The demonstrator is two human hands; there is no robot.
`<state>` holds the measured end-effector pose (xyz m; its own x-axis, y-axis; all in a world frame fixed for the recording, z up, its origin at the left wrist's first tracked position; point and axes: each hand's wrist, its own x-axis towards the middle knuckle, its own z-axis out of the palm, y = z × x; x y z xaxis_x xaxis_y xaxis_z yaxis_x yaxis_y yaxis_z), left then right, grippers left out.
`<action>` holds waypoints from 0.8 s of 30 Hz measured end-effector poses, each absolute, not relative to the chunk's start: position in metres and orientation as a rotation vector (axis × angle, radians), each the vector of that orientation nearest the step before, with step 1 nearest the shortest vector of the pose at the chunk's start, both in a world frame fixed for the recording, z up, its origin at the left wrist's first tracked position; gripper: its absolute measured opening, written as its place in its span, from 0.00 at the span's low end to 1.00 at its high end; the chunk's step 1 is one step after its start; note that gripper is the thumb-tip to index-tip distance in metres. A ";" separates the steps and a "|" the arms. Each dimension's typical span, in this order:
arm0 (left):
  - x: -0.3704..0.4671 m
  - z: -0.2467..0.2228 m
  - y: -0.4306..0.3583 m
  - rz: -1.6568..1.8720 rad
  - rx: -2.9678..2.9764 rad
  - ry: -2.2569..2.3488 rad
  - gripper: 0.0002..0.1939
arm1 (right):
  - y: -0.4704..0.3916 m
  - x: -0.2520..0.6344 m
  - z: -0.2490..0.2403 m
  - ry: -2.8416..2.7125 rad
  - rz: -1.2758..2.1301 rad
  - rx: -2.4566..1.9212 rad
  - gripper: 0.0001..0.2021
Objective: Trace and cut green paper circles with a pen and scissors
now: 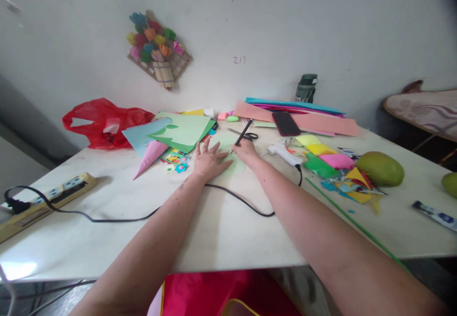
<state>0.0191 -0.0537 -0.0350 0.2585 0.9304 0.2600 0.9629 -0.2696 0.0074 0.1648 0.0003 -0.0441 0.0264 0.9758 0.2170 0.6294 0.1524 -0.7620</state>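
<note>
My left hand (210, 160) lies with fingers spread on the white table, its fingertips at a pale green sheet (225, 141). My right hand (245, 151) grips a black pen (244, 132), tilted with its upper end away from me. The pen's tip is hidden by my fingers. Just beyond the right hand lie scissors with black handles (251, 136). To the right of that hand a white glue gun (284, 155) rests on the table. Left of my left hand are small coloured paper scraps (177, 160) and a pink paper cone (150, 158).
Green sheets (182, 128) and a red plastic bag (103, 122) lie back left. A phone (285, 123) rests on stacked coloured paper (332, 123). Coloured packets (321, 161), a green fruit (380, 169) and a green stick (352, 218) are right. A black cord (243, 199) runs to the power strip (53, 202).
</note>
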 end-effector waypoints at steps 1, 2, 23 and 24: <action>0.019 -0.036 -0.053 -0.312 -2.368 -1.808 0.25 | 0.000 0.165 -0.044 -1.681 0.590 -1.556 0.08; 0.019 -0.036 -0.052 -0.311 -2.369 -1.819 0.26 | 0.000 0.165 -0.044 -1.679 0.591 -1.551 0.08; 0.019 -0.037 -0.049 -0.307 -2.366 -1.909 0.28 | 0.000 0.168 -0.040 -1.765 0.553 -1.544 0.07; 0.018 -0.038 -0.049 -0.309 -2.367 -1.909 0.28 | 0.001 0.169 -0.040 -1.763 0.550 -1.536 0.07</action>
<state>0.0185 -0.0490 -0.0376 0.2008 0.9570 0.2091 0.9742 -0.2176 0.0603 0.1689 0.0006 -0.0399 -0.0283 0.9703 0.2401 0.6617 0.1982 -0.7231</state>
